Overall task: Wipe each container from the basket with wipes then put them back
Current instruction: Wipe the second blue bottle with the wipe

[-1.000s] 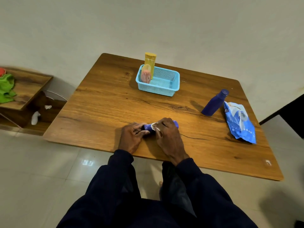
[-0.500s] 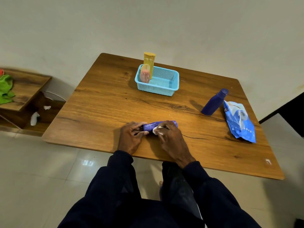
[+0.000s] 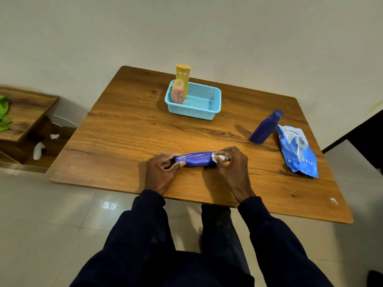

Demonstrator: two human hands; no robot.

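The right hand (image 3: 232,165), pinching a wipe (image 3: 217,158), has slid along the glossy purple container (image 3: 194,159). The left hand (image 3: 160,170) grips its end.

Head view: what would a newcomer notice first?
First, the hands at the near edge of the table: the left hand grips one end of a purple container lying on its side, and the right hand pinches a white wipe at the other end. Further back, a light-blue basket holds a yellow bottle and a pink container. To the right, a dark blue bottle stands beside a blue wipes pack.
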